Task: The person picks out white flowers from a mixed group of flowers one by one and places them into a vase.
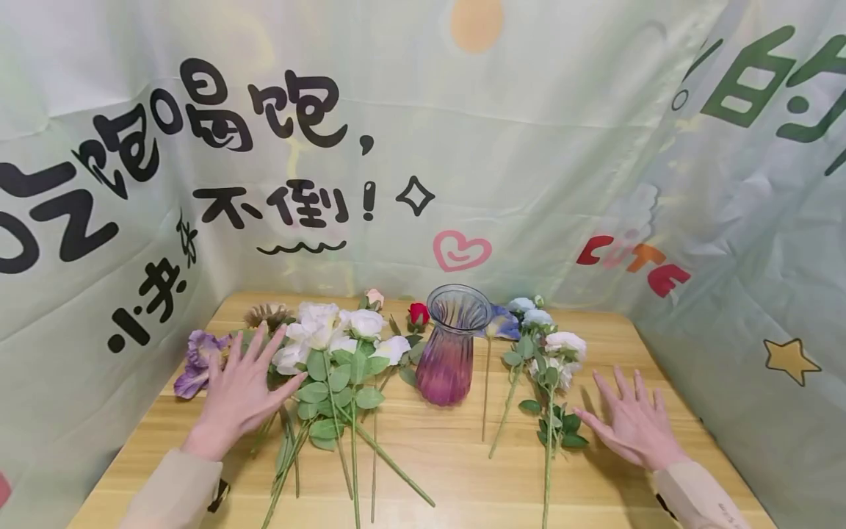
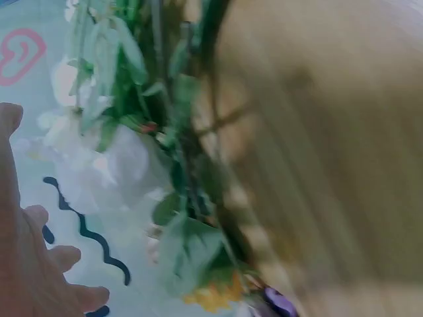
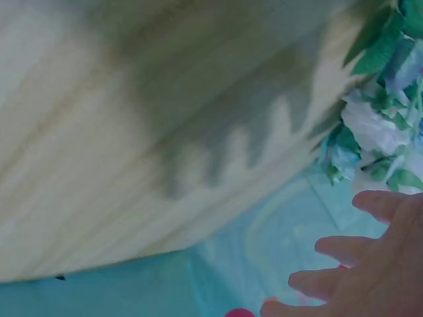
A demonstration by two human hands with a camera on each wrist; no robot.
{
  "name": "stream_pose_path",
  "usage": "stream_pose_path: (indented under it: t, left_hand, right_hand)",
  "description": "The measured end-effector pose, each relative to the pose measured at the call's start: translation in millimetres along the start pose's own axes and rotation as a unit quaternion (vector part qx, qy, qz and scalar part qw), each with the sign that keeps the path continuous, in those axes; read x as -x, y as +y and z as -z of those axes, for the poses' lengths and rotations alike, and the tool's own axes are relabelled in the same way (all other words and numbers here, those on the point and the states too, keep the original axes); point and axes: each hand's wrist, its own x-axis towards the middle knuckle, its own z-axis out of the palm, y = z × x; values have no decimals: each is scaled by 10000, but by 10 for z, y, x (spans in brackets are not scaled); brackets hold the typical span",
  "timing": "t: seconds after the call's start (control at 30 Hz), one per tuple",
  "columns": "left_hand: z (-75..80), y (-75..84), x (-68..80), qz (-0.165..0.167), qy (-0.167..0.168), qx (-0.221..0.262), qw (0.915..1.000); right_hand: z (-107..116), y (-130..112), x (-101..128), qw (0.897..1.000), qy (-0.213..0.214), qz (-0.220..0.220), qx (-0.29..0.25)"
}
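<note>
In the head view my left hand [image 1: 241, 389] is spread, palm down, above the flowers on the left. Beside it lie white roses [image 1: 320, 330] with long green stems and a purple flower [image 1: 194, 364]. My right hand [image 1: 634, 422], fingers also spread, hovers right of a white-pink flower [image 1: 565, 349]; its shadow falls on the wood in the right wrist view. Neither hand holds anything. Between them a ribbed glass vase [image 1: 449, 353], clear above and purple below, stands upright. A red rose [image 1: 418, 316] is left of the vase, and pale blue flowers [image 1: 537, 319] lie to its right.
Everything rests on a wooden table [image 1: 449, 470]. Stems reach toward its near edge. Printed cloth [image 1: 529, 147] hangs behind the table and along both sides. A brown flower [image 1: 267, 316], a small pink rose [image 1: 374, 297] and a blue-violet flower [image 1: 504, 323] lie near the back.
</note>
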Motion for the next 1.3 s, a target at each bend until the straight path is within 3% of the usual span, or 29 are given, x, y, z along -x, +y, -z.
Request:
stream_pose_path:
  t: [0.17,0.37,0.47,0.57,0.7,0.8,0.9,1.03,1.13,1.3]
  left_hand:
    - [69,219,-179,-515,216,-5,9984]
    - [119,654,-451,-1235,477,291,9908]
    - [91,920,-574,-1437,448,679,9863]
    - [29,1197,-655,-1405,242,1332,9808]
    - [-101,1535,-689,-1192,-238,2380,9636]
    - [-212,1738,-687,-1053,-610,2991,9464]
    - [-312,1893,-684,-889,-817,3388,9331]
    - [-413,2049,-697,-674,-825,3775,9199]
    - [-473,2153,-725,-620,-725,3915,9152]
    - [-552,2285,-778,-554,-483,4012,9131]
  right_hand:
    - [126,-47,-34,9995,280,110,3]
    - [301,-204,-72,9959,786,414,-139]
    - [370,-326,-51,9912,1030,511,-652]
    - [397,-459,22,9805,894,459,-1692]
    - [354,-600,183,9523,113,-187,-3045]
    - [283,-643,299,9340,-376,-785,-3464]
    - [198,-647,379,9119,-768,-1030,-3897]
    - [91,-639,446,8635,-1406,-1153,-4705]
    - [34,-629,472,8330,-1765,-1276,-5087]
    - [-13,-610,503,7984,-2016,-1363,-5508]
